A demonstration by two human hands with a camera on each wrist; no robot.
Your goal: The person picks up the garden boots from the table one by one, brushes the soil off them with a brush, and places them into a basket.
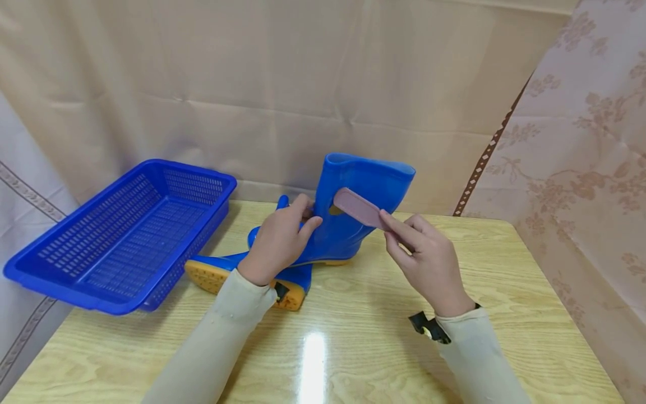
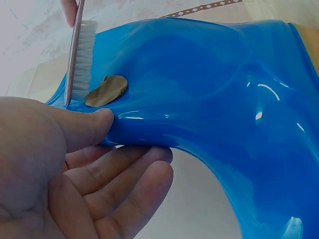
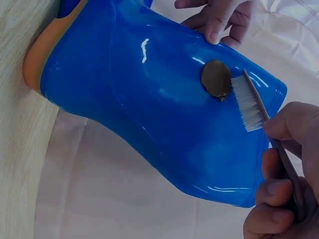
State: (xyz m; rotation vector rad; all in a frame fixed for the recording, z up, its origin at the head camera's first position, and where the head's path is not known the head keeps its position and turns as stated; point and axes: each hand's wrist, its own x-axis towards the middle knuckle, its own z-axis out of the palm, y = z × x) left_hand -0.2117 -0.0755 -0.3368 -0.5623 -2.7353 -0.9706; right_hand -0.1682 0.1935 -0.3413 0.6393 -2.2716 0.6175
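Note:
A blue rubber boot (image 1: 370, 177) with a yellowish sole stands upright on the table. My left hand (image 1: 277, 244) holds the edge of its shaft, thumb on the near face and fingers behind, as the left wrist view shows. My right hand (image 1: 429, 266) grips a pinkish brush (image 1: 359, 209) by its handle. White bristles (image 3: 246, 105) face the shaft, right beside a brown oval patch (image 3: 216, 78) on the blue surface. Beneath my left forearm a second blue boot (image 1: 204, 275) lies on its side, its yellow sole toward me, partly hidden.
To the left sits a blue plastic basket (image 1: 151, 235) with slotted walls, nothing inside it. Beige cloth (image 1: 252, 84) hangs behind the wood-grain table (image 1: 383, 348), and a flowered cloth (image 1: 580, 168) borders its right side.

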